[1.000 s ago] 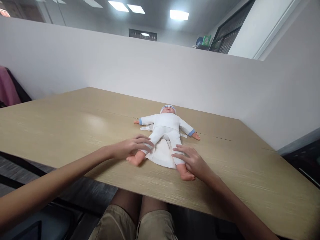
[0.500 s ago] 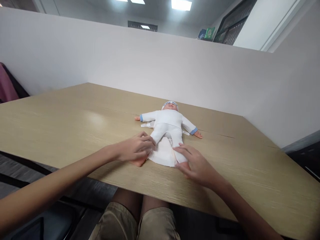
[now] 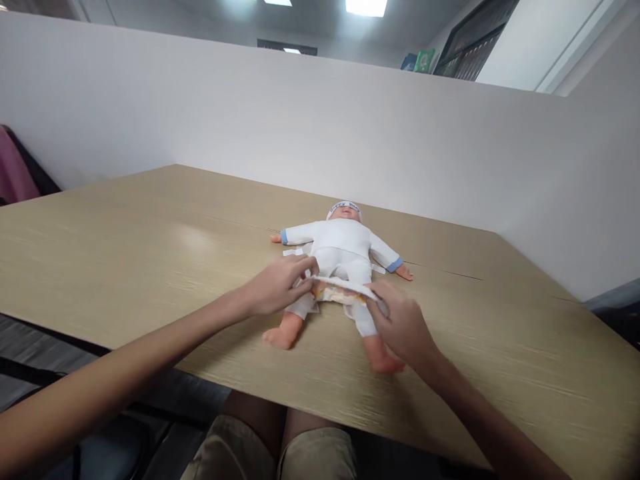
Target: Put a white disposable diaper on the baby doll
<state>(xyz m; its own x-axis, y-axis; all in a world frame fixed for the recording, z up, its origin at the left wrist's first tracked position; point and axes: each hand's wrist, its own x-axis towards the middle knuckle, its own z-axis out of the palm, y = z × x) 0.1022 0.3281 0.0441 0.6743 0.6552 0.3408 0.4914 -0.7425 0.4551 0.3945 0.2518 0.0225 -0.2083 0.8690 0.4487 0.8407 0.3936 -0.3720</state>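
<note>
A baby doll (image 3: 343,237) in white clothes with blue cuffs lies on its back, arms spread and feet towards me. Between its legs the front flap of a diaper (image 3: 340,292) is raised off the table, its coloured outer print facing me. My left hand (image 3: 280,283) pinches the flap's left corner above one leg. At the opposite corner my right hand (image 3: 403,317) grips the edge, over the other leg. The diaper's white tabs stick out at both sides of the doll's waist. Its back part is hidden under the body.
The wooden table (image 3: 150,253) stretches to both sides, its front edge just before my knees. A white partition wall (image 3: 280,120) rises behind it. A pink cloth (image 3: 17,167) hangs at the far left. A green package (image 3: 425,61) shows beyond the wall.
The diaper's front flap, flat on the table before, is now lifted and brought towards the doll's waist. Both hands have closed on its corners, and the doll's feet now show more fully.
</note>
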